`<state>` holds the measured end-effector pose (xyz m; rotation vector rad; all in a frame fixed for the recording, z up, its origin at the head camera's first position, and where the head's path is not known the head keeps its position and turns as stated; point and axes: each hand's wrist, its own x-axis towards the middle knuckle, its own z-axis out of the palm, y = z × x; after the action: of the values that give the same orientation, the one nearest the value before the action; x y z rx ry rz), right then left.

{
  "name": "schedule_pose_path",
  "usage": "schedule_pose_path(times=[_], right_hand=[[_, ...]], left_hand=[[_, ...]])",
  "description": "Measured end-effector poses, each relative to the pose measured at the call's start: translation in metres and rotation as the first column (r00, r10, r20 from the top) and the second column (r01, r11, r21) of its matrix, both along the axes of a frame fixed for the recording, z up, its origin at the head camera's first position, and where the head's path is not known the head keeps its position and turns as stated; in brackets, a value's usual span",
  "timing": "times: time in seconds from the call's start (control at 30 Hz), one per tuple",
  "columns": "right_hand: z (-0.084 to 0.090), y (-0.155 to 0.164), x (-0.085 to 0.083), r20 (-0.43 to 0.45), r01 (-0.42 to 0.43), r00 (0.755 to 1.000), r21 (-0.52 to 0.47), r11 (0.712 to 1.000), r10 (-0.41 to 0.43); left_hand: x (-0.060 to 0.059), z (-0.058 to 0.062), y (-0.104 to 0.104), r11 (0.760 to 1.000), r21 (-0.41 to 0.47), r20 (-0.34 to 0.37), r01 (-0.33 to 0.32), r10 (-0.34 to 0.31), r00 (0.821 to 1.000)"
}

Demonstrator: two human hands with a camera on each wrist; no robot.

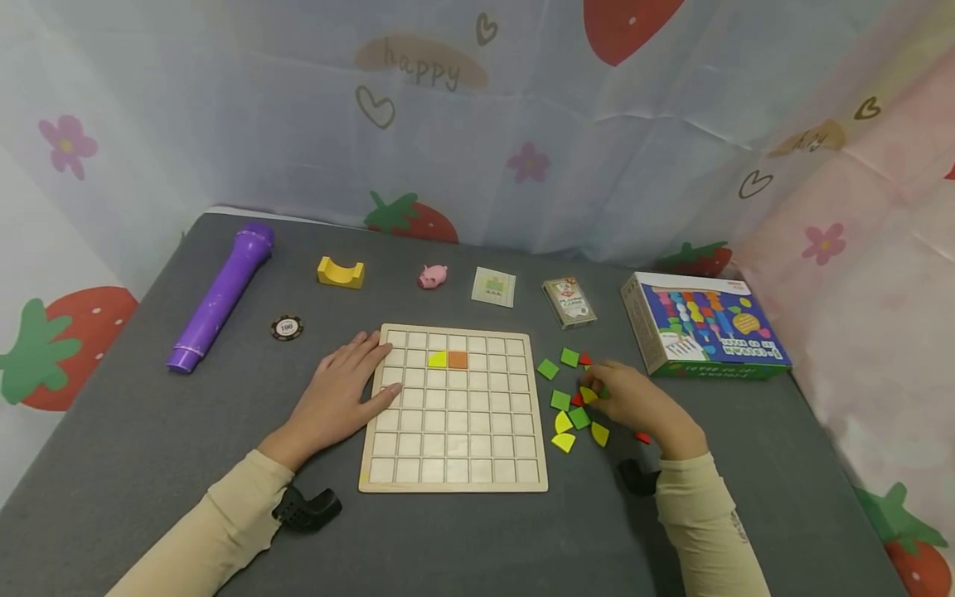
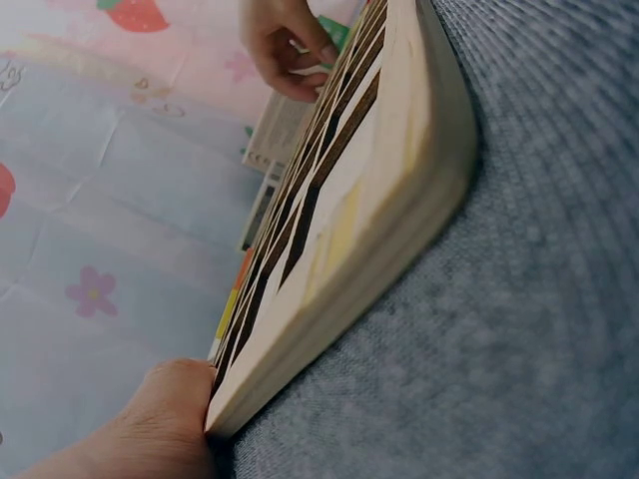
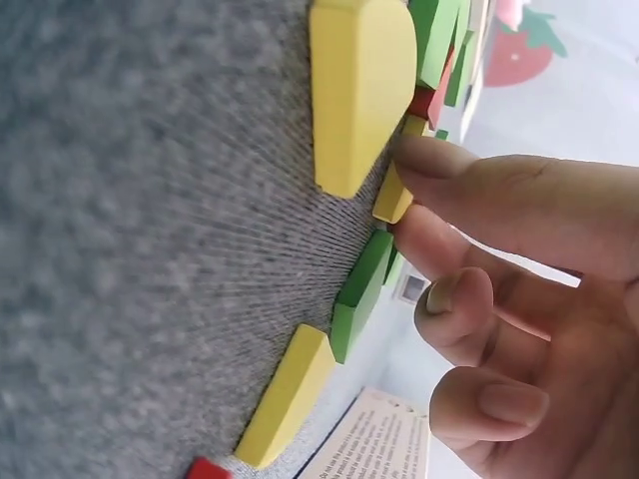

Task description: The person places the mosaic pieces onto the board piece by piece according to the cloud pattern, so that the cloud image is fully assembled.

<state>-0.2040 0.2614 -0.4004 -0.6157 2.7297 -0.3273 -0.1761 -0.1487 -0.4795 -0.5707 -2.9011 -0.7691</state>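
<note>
The grey table point(image 1: 477, 543) runs off the bottom of the head view, so I cannot see its near edge. On it lies the pale gridded board point(image 1: 453, 487), whole from above except where my fingers cover its left margin; the left wrist view crops it and shows it so slantwise that its cells are hard to make out. To its right lies the printed box point(image 1: 705, 327), its finer lettering unreadable in the head view.

My left hand point(image 1: 343, 388) rests on the board's left edge, fingers extended and grasping nothing; its own wrist camera catches only a part of it, low in the corner. My right hand point(image 1: 630, 402) is just right of the board, thumb and forefinger pinching a yellow piece point(image 3: 393, 200), the remaining fingers bent clear of it.

Near that grip lie several green squares point(image 1: 560, 400), some partly masked by my fingers. An orange square point(image 1: 458, 361) sits in the board's second row, a yellow quarter point(image 1: 436, 360) in the cell on its left. The pinched yellow piece lies right between my two fingertips, which hide part of it; whether its underside touches the table I cannot tell. A red piece point(image 1: 578, 400), partly covered, shows just left of it.
</note>
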Motion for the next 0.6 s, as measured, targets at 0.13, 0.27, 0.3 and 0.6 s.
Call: schedule_pose_path(times=[0.13, 0.27, 0.3, 0.6], right_hand=[[0.0, -0.002, 0.0, 0.008, 0.015, 1.0, 0.007, 1.0, -0.015], [0.0, -0.003, 0.0, 0.007, 0.018, 1.0, 0.005, 1.0, -0.018], [0.0, -0.003, 0.0, 0.0, 0.015, 1.0, 0.0, 1.0, -0.015], [0.004, -0.012, -0.006, -0.085, -0.034, 0.996, -0.029, 0.999, 0.032]], left_hand=[[0.0, 0.0, 0.0, 1.0, 0.001, 0.0, -0.001, 0.001, 1.0], [0.0, 0.0, 0.001, 1.0, 0.001, -0.004, 0.0, 0.0, 1.0], [0.0, 0.0, 0.001, 1.0, -0.002, -0.006, 0.0, 0.0, 1.0], [0.001, -0.001, 0.0, 1.0, -0.007, -0.009, -0.002, 0.002, 1.0]])
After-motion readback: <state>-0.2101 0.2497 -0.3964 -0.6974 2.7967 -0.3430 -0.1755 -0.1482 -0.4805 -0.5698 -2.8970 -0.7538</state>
